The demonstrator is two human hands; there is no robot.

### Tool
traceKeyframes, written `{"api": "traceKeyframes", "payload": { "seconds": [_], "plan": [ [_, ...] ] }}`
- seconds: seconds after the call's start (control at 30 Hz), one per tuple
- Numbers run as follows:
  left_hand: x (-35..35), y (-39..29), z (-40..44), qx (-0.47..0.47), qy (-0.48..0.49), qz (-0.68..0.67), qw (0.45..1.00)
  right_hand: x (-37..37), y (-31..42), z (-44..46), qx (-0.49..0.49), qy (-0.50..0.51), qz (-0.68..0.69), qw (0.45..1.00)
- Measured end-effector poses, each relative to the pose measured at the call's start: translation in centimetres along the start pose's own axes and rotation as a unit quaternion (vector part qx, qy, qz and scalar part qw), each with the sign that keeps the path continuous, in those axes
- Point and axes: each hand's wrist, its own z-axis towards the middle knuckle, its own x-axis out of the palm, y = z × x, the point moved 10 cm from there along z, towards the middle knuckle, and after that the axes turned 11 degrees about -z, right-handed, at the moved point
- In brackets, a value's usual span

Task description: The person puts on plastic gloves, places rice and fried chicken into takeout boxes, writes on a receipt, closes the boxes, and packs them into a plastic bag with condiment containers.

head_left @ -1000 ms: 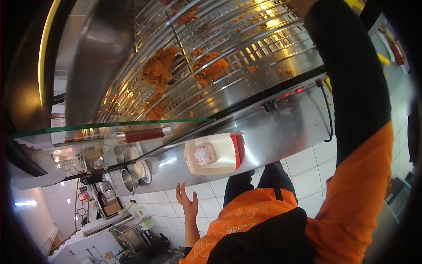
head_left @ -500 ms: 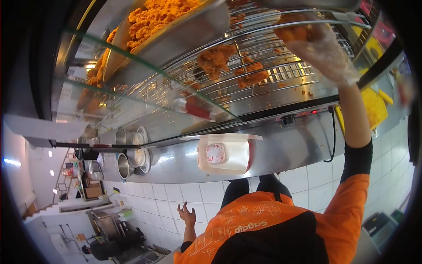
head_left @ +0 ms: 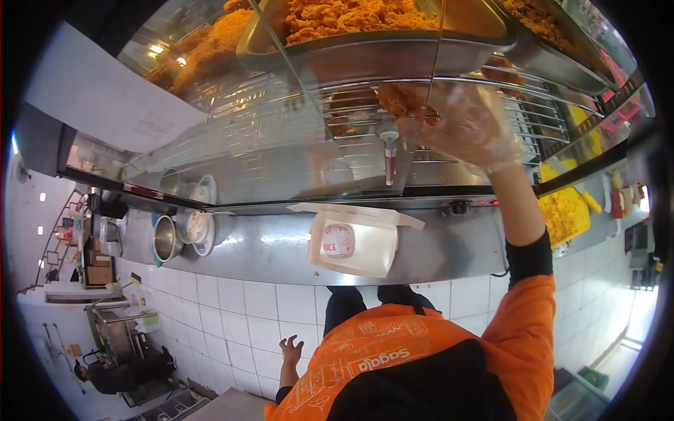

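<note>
A gloved right hand [head_left: 470, 126] held fried chicken [head_left: 401, 100] inside the glass cabinet [head_left: 253, 158], an open box [head_left: 372, 251] sat on the steel counter [head_left: 270, 259], a packet marked RICE [head_left: 338, 241] lay within, the left hand [head_left: 291, 347] hung free.

Looks like a fried-chicken shop's kitchen, going by the glass cabinet [head_left: 281, 172], metal tray [head_left: 379, 50] of fried chicken [head_left: 358, 17], steel surface [head_left: 267, 245], cardboard box [head_left: 372, 244], metal bowl [head_left: 166, 240] and tiled floor [head_left: 232, 302].

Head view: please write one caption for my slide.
Gloved right hand at a fried chicken piece behind glass; open box with packet marked RICE on the counter.
</note>
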Motion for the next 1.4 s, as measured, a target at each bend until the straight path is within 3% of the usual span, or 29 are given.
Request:
{"api": "traceKeyframes", "payload": {
  "seconds": [0.13, 0.23, 0.27, 0.37, 0.4, 0.5, 0.53, 0.6, 0.7, 0.73, 0.9, 1.07, 1.17, 1.3, 1.37, 1.4],
  "plan": [
    [1.6, -1.0, 0.8, -0.003, 0.027, -0.081, 0.996, 5.7, 2.0, 1.6, -0.036, 0.101, 0.235, 0.966],
    [1.4, -1.7, 1.1, 0.022, 0.014, -0.048, 0.998, 6.2, 2.5, 2.2, 0.01, 0.045, 0.145, 0.988],
    [1.4, -1.6, 0.9, 0.02, 0.022, -0.05, 0.998, 4.3, 2.5, 1.8, 0.007, -0.082, 0.062, 0.995],
    [0.5, -1.0, 0.6, 0.052, 0.027, -0.025, 0.998, 3.5, 1.2, -0.3, -0.012, -0.091, 0.078, 0.993],
    [0.2, -0.2, 0.7, 0.034, 0.04, -0.003, 0.999, 1.5, 1.6, -0.7, -0.037, -0.109, -0.057, 0.992],
    [-0.7, 0.1, 1.1, 0.034, 0.065, 0.031, 0.997, -2.3, -2.9, 0.2, 0.119, 0.108, -0.062, 0.985],
    [-0.8, 0.0, 1.2, 0.034, 0.07, 0.037, 0.996, -3.6, -5.7, 0.0, 0.231, 0.084, 0.026, 0.969],
    [-1.4, -0.6, 0.5, 0.038, 0.089, 0.054, 0.994, -2.3, -8.9, -0.6, 0.261, -0.028, 0.092, 0.961],
    [-2.5, -2.4, 1.6, 0.031, 0.089, 0.069, 0.993, -0.1, -9.6, -0.7, 0.25, -0.125, 0.118, 0.953],
    [-2.7, -2.9, 2.5, 0.01, 0.089, 0.064, 0.994, 0.7, -8.4, -0.2, 0.227, -0.124, 0.097, 0.961],
    [-2.9, -12.1, 6.7, 0.119, 0.06, 0.065, 0.989, -0.7, -7.0, -0.9, 0.157, -0.095, 0.056, 0.982],
    [-1.3, -21.0, 4.3, 0.13, 0.109, -0.032, 0.985, -3.9, -11.8, -4.1, 0.205, -0.053, 0.017, 0.977],
    [-0.1, -19.3, 4.0, 0.185, 0.108, 0.011, 0.977, -3.9, -14.7, -5.5, 0.243, -0.062, -0.006, 0.968],
    [0.4, -11.1, 3.8, 0.18, 0.091, 0.056, 0.978, -2.0, -15.7, -5.0, 0.252, -0.047, -0.01, 0.967],
    [-0.1, -7.3, 2.9, 0.158, 0.066, 0.099, 0.98, -0.8, -14.6, -3.4, 0.231, -0.035, -0.006, 0.972],
    [-0.4, -3.4, 3.3, 0.061, 0.056, 0.008, 0.997, 0.0, -13.7, -2.4, 0.215, -0.03, -0.002, 0.976]
  ]
}}
